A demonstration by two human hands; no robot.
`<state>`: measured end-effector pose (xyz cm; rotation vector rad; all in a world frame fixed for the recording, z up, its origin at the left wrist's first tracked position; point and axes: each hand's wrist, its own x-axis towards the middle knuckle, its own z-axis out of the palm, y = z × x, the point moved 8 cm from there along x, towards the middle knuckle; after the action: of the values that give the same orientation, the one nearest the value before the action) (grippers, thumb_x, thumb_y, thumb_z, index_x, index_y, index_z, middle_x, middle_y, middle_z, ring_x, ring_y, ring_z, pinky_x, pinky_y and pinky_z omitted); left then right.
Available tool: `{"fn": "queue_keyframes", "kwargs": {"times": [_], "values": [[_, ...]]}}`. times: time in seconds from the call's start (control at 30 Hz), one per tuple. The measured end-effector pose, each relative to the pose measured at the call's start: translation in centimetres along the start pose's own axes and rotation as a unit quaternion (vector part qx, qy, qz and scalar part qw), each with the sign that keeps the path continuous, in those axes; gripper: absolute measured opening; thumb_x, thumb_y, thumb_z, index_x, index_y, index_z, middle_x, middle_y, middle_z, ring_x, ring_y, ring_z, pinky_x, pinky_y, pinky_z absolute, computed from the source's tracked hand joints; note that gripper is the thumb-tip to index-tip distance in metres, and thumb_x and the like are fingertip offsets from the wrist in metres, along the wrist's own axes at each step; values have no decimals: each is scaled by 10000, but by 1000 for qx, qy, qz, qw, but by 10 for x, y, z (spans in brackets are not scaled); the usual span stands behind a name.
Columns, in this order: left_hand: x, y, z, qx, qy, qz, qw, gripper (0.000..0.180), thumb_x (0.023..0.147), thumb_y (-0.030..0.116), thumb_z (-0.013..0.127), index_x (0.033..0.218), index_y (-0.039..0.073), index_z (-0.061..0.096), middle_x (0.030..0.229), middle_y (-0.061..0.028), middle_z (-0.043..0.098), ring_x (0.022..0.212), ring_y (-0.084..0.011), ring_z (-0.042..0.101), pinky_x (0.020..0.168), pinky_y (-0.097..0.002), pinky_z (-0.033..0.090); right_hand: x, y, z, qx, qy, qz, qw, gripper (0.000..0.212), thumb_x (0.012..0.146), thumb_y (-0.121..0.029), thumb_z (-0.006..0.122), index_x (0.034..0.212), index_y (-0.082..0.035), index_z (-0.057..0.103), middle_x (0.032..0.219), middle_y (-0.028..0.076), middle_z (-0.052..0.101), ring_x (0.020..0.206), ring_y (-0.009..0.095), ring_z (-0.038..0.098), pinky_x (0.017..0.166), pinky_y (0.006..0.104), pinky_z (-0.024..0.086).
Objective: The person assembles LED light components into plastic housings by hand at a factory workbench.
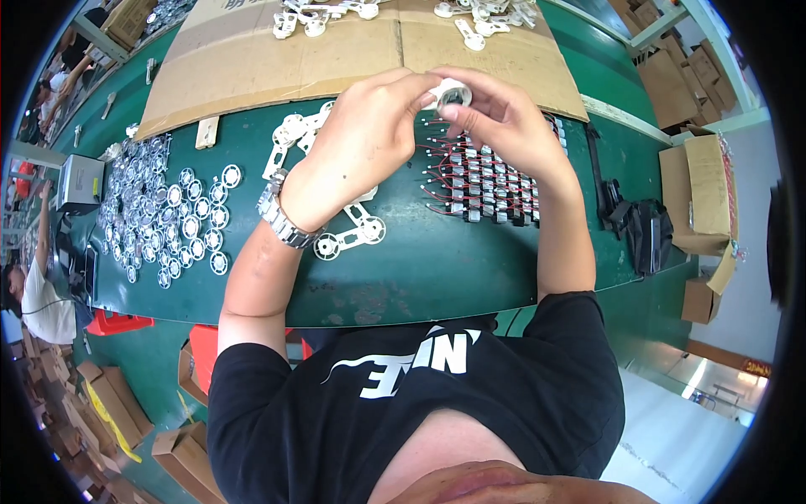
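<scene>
Between both hands, above the table's middle, is a white plastic part [453,91] with a round ring end; most of it is hidden by fingers. My left hand [378,113] is closed on its left side, with a metal watch on the wrist. My right hand [502,118] grips the ring from the right, thumb at its lower edge. Under my left forearm lie white plastic frames [363,233] with round ends. Rows of small silver motors [483,181] with red and black wires stand below my right hand.
Many silver-rimmed round parts [191,225] spread over the green table [403,281] at left. A cardboard sheet [227,63] at the back bears more white frames [475,34]. At right are a black bag [648,235] and cardboard boxes [709,185]. Another person [46,307] sits far left.
</scene>
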<state>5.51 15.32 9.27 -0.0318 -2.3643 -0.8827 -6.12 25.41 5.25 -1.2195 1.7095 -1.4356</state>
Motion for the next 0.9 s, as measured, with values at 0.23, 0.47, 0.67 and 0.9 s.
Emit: {"fn": "queue_keyframes", "kwargs": {"times": [0.23,0.47,0.67,0.9], "values": [[-2,4,6,16,1,17,1000,292,877,-55,569,1142,-18,685,974,-227,679,910,-424,672,795,-465,553,1,10,-5,14,2,54,998,380,949,-117,723,1325,-68,688,908,37,735,707,81,652,594,228,512],[-6,6,13,8,3,1,1000,217,953,-1,583,1141,-21,691,925,-211,688,811,-375,673,747,-413,533,1,10,-3,12,48,90,995,282,950,-76,701,1227,-41,735,855,41,732,702,73,629,609,229,511],[2,-4,-1,-31,-11,-78,996,232,993,92,558,1118,-19,718,842,-234,698,766,-372,694,736,-430,552,4,9,2,76,-48,53,995,397,1032,-222,641,1380,-36,607,933,4,675,796,75,617,647,221,512],[-8,-18,4,-95,-58,-202,973,254,1057,163,566,1223,60,728,704,10,594,610,-49,514,544,-237,425,0,-2,7,7,-17,-46,999,330,1008,-151,650,1305,-10,617,890,-10,651,783,38,569,620,208,465]]}}
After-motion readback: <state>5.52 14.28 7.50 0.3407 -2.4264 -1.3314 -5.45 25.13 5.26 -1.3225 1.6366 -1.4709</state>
